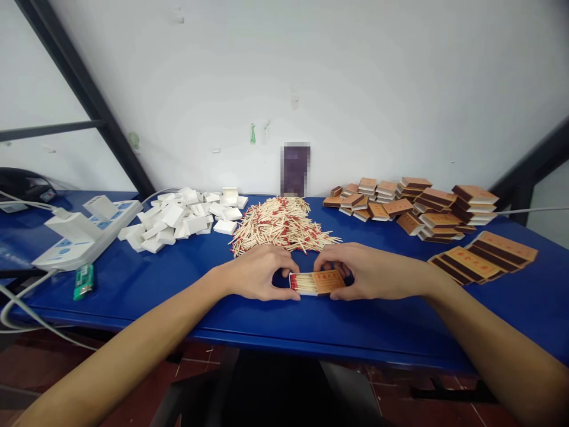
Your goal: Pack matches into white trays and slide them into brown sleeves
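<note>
Both my hands hold one half-open matchbox (317,282) flat on the blue table (186,296). My left hand (260,273) pinches the white inner tray end, where red-tipped matches show. My right hand (368,273) grips the orange outer sleeve. The tray sits partly inside the sleeve. Just behind my hands lies a loose heap of matches (282,224).
A pile of white inner trays (182,220) lies at the back left. Stacks of orange matchboxes (418,204) stand at the back right, with flat sleeves (482,256) at the right. A white power strip (84,234) and a green lighter (83,281) sit at the left.
</note>
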Tool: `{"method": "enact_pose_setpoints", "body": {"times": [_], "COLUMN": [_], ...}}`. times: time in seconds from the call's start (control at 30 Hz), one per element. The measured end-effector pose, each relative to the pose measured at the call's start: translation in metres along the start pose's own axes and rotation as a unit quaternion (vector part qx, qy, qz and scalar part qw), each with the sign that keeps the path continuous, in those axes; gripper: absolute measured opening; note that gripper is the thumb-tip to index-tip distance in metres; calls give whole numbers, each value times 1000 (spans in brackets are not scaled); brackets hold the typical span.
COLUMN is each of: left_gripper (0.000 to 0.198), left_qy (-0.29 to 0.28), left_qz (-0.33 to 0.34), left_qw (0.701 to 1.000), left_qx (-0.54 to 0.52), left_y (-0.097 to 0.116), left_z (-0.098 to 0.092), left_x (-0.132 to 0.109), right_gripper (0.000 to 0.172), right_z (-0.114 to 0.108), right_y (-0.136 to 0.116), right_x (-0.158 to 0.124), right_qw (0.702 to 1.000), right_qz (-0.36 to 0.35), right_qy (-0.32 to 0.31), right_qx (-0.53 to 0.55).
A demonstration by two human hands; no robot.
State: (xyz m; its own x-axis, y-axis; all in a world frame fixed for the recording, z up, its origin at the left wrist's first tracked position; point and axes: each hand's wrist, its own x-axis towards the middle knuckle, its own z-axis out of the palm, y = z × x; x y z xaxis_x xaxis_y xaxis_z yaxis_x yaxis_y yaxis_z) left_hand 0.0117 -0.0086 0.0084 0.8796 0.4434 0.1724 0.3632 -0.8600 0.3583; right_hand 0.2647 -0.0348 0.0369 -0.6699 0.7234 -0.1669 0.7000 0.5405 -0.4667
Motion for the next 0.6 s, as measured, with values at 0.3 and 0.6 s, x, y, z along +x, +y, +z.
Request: {"method": "enact_pose_setpoints", "body": {"times": [0.3, 0.6], "left_gripper": [48, 43], "left_qy": [34, 36], "left_qz": [-18, -2], "left_qw": [995, 993], "left_qx": [-97, -113], "left_y": [0, -2], "left_z": [5, 7], "left_x": [1, 2], "right_gripper": [40, 29], "right_z": [16, 22], "right_y": [-3, -8], "right_x": [11, 16], "right_qw": [998, 993], "right_qz": [-54, -95], "right_qy": [43, 69], "right_qx": [5, 25]}}
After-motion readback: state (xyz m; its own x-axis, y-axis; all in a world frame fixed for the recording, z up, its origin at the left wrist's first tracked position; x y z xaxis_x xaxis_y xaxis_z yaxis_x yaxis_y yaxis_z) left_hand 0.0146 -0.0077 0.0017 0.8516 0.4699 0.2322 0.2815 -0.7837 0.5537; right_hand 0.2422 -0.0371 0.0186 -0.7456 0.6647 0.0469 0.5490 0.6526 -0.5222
